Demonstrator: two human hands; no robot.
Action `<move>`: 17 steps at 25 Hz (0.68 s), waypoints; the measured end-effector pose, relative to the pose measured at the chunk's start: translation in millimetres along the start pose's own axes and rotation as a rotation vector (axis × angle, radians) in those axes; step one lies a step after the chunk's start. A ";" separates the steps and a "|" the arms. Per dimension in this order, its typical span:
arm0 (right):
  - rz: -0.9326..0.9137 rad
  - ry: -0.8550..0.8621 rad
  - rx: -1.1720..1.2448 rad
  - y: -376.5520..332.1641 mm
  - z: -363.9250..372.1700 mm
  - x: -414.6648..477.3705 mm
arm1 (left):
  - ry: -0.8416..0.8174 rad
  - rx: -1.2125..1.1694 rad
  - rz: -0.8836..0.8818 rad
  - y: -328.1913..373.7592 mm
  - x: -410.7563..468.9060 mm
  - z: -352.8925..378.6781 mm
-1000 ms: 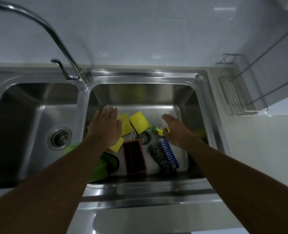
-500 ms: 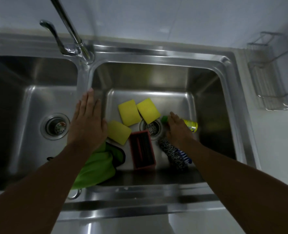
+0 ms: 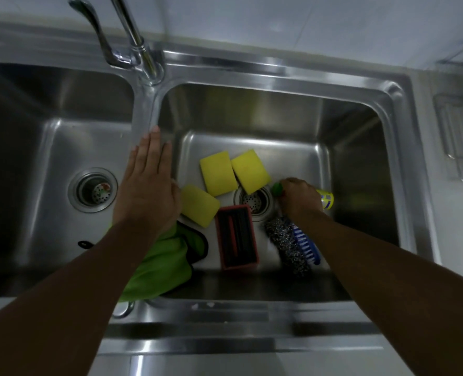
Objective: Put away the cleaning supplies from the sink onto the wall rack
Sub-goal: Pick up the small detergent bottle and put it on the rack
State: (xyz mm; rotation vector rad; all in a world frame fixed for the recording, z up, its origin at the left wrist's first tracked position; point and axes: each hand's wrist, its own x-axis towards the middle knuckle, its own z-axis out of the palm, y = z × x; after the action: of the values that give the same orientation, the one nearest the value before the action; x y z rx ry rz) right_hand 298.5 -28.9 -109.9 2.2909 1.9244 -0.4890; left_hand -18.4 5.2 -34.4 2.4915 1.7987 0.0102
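Note:
In the right basin point(image 3: 360, 147) lie three yellow sponges point(image 3: 218, 173), point(image 3: 250, 170), point(image 3: 199, 204), a red holder point(image 3: 237, 238), a steel scourer point(image 3: 288, 245), a blue brush point(image 3: 306, 244) and a green cloth point(image 3: 162, 264). My right hand point(image 3: 299, 198) is closed around a small yellow bottle point(image 3: 325, 199) with a green cap point(image 3: 277, 188), lying by the drain point(image 3: 254, 202). My left hand point(image 3: 147, 185) rests flat, fingers together, on the divider between the basins, holding nothing. The wire wall rack point(image 3: 461, 137) is at the right edge.
The faucet point(image 3: 140, 47) and its lever rise at the back over the divider. The left basin point(image 3: 35, 164) holds only its drain point(image 3: 93, 189). A steel front ledge point(image 3: 224, 332) runs below the basins. White counter lies to the right.
My right hand has curled down over the bottle and closed on it. My left hand stays flat on the divider. The view has tilted further down toward the sink.

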 end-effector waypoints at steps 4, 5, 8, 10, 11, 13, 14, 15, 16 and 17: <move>0.024 0.130 0.266 14.6 -27.2 -16.4 | -0.034 -0.006 -0.004 -0.8 0.1 -1.0; 0.030 0.175 0.324 17.9 -37.2 -23.4 | -0.050 -0.012 -0.008 -0.3 0.6 -2.2; 0.094 0.314 0.529 24.6 -73.2 -49.0 | -0.143 -0.059 -0.055 5.5 5.0 -15.3; 0.157 0.386 0.666 27.8 -99.5 -67.4 | -0.221 -0.094 -0.097 19.4 8.8 -32.4; 0.172 0.418 0.730 29.2 -112.4 -74.4 | -0.245 -0.096 -0.094 29.3 11.1 -41.4; 0.194 0.462 0.855 34.2 -141.1 -85.0 | -0.250 -0.091 -0.043 58.4 15.2 -60.9; 0.199 0.484 0.896 37.8 -157.4 -89.9 | -0.239 -0.092 -0.005 76.3 17.8 -70.8; 0.200 0.514 0.917 41.0 -174.6 -94.4 | -0.225 -0.110 0.029 94.9 21.6 -81.9; 0.190 0.551 0.936 44.3 -191.7 -99.4 | -0.214 -0.142 0.060 113.4 26.4 -93.6; 0.164 0.589 0.959 47.6 -209.6 -104.9 | -0.198 -0.183 0.083 132.0 32.2 -105.7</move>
State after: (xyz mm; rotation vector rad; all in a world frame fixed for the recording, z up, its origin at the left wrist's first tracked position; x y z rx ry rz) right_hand 366.0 -76.3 114.6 3.4852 1.9285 -0.9647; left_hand 112.0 -0.1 77.8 2.3464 1.5435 -0.0628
